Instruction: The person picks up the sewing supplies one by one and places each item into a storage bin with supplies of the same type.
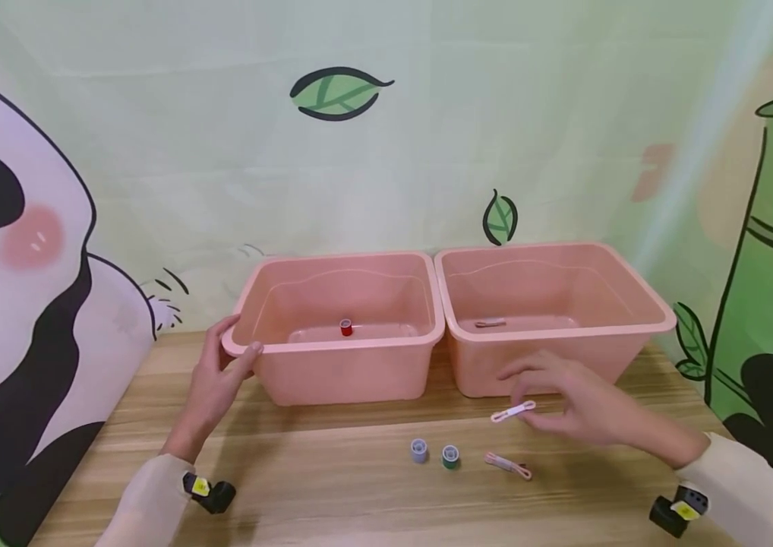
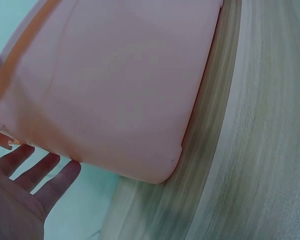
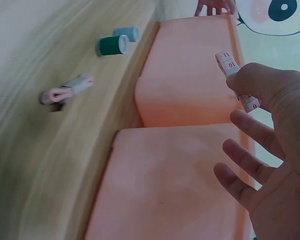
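Observation:
My left hand (image 1: 217, 376) grips the near-left rim corner of the left pink bin (image 1: 345, 376), its thumb over the edge and its fingers along the side. Between thumb and index finger, my right hand (image 1: 581, 399) pinches a folded tape measure (image 1: 513, 411) just in front of the right pink bin (image 1: 530, 363); its printed numbers show in the right wrist view. Another folded tape measure (image 1: 508, 466) lies on the table below that hand. Left of it stand a green thread spool (image 1: 450, 456) and a light blue thread spool (image 1: 418, 450).
Inside the left bin is a red thread spool (image 1: 346, 327). A small folded strip (image 1: 490, 323) lies in the right bin. Both bins stand side by side on the wooden table (image 1: 332, 494), against a printed cloth backdrop (image 1: 386, 167).

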A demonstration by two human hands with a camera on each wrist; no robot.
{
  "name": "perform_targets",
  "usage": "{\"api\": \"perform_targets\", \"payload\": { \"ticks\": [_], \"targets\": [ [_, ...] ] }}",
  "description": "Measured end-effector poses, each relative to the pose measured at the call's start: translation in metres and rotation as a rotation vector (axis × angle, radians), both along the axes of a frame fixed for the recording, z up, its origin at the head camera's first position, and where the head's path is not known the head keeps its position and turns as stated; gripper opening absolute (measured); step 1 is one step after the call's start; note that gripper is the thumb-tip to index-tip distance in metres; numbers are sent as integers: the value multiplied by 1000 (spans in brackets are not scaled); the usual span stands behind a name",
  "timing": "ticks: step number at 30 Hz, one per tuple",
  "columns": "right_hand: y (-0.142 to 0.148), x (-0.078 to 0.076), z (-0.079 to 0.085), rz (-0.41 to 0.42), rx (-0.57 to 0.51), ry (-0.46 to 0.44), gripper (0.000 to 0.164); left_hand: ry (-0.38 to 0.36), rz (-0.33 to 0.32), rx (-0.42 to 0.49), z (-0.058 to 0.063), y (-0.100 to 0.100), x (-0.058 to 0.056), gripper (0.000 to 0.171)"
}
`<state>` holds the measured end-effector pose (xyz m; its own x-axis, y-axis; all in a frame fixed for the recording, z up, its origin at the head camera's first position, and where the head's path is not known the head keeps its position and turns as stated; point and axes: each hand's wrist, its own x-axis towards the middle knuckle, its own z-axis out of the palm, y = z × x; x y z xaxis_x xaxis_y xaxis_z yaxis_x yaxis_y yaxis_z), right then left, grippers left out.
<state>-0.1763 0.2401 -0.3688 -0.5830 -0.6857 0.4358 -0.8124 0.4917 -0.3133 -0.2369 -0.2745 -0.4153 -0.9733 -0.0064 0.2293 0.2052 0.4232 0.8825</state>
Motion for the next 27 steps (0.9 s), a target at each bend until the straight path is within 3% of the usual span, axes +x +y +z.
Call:
{"api": "perform_targets", "payload": {
  "ticks": [10, 18, 23, 27],
  "targets": [
    [4, -9, 31, -17, 32, 22, 33, 13, 4, 33, -4, -1, 0, 71],
    [7, -21, 47, -16, 17, -14, 31, 32, 11, 64, -7, 2, -2, 69],
    [10, -34, 57, 29, -25, -11, 31, 43, 20, 80, -10, 1, -4, 68],
    [13, -46, 66, 64, -37, 33, 20, 48, 25, 86, -12, 2, -4, 68]
  ]
}}
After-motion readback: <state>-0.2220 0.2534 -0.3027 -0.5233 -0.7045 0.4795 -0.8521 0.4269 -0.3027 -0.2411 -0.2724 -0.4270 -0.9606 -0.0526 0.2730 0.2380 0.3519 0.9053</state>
